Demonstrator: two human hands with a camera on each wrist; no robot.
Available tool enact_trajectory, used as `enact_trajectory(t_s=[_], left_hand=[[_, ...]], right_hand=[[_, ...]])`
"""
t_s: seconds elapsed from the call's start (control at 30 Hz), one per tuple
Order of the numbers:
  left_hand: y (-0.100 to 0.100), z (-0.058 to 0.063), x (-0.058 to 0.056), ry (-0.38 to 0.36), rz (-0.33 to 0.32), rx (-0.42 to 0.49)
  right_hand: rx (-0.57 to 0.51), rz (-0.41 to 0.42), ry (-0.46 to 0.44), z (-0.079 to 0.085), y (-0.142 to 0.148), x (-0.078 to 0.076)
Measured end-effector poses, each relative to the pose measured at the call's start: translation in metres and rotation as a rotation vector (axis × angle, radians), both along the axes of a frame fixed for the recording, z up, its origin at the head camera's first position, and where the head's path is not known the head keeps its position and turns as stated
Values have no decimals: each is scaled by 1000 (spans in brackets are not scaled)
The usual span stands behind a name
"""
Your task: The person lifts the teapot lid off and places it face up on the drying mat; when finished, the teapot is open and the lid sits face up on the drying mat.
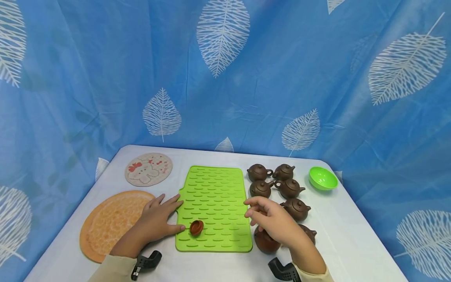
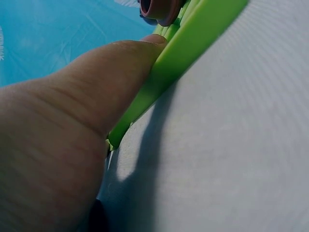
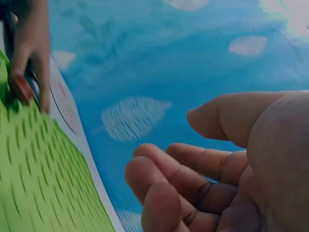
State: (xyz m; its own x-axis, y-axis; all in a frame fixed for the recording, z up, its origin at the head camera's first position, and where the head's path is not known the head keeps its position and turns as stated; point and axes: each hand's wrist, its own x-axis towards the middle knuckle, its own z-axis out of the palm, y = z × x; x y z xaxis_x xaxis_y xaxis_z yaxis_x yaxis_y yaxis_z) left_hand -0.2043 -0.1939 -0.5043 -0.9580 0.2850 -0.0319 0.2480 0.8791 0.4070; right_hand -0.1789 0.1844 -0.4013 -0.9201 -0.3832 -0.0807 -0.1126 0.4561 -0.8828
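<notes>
A green ridged mat (image 1: 215, 203) lies flat on the white table. My left hand (image 1: 156, 219) rests at its left edge with fingers spread; the thumb touches the edge in the left wrist view. Just right of that thumb sits a small reddish-brown lid-like piece (image 1: 196, 227), its hollow side showing. My right hand (image 1: 273, 217) hovers over the mat's right edge, fingers loosely bent and nothing between them. Under it is a reddish-brown pot (image 1: 266, 243), partly hidden by the hand. Several dark brown teapots, one of them a teapot (image 1: 297, 209) close by, stand beyond it.
A green bowl (image 1: 323, 178) stands at the far right. At the left lie a round orange-tan mat (image 1: 109, 223) and a round mat with a cartoon print (image 1: 148, 169). Behind the table hangs a blue cloth (image 1: 260, 86) with white leaves.
</notes>
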Motion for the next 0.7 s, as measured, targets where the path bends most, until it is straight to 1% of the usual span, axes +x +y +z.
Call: enact_trajectory(t_s=[0.23, 0.37, 0.57, 0.7], left_hand=[[1, 2, -1, -11, 0, 2], [1, 2, 0, -19, 3, 9], [0, -1, 0, 2, 1, 14], [0, -2, 0, 8, 1, 17]], right_hand=[[14, -152, 40, -2, 39, 4], [27, -213, 50, -6, 62, 9], [137, -345, 44, -11, 89, 18], [245, -391, 46, -10, 105, 25]])
